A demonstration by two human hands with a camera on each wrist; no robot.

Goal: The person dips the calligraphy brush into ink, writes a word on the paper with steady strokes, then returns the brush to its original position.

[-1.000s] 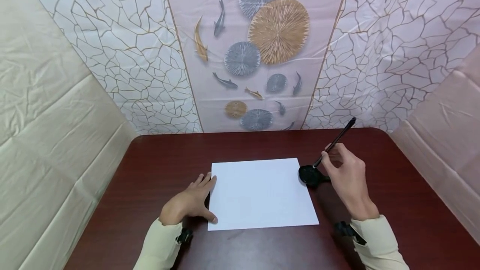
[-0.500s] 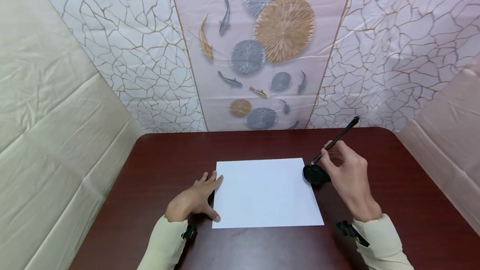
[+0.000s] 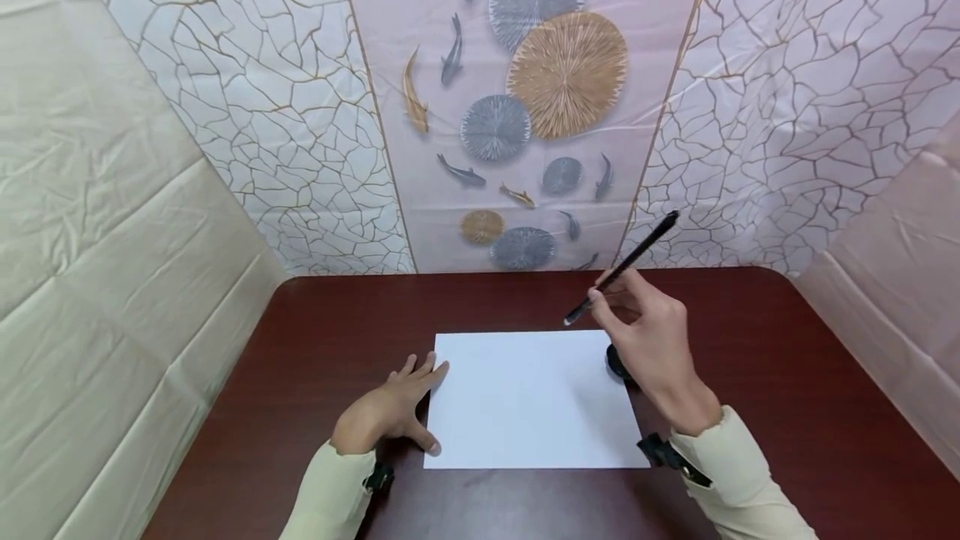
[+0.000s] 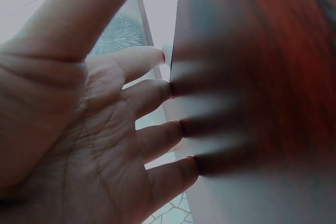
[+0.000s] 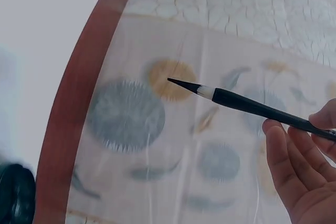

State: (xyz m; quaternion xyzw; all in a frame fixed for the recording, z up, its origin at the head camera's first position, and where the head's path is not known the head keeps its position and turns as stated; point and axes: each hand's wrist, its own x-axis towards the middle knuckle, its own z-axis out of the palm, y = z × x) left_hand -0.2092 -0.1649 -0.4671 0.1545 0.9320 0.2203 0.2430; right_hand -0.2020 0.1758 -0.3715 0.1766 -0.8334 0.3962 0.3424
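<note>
A sheet of white paper lies on the dark red table. My left hand rests at its left edge with fingers spread, thumb and index tip on the paper; in the left wrist view the fingertips touch the tabletop. My right hand pinches a black writing brush above the paper's upper right part. In the right wrist view the brush shows a pointed tip, dark with ink below a white band. A dark ink dish sits at the paper's right edge, partly hidden behind the right hand.
The table has rounded far corners. Behind it hangs a patterned backdrop with fish and round leaf shapes. Beige cloth slopes along the left side, and pinkish cloth along the right.
My right hand has lifted the brush away from the ink dish and moved left, over the paper's upper right part. The left hand has stayed at the paper's left edge.
</note>
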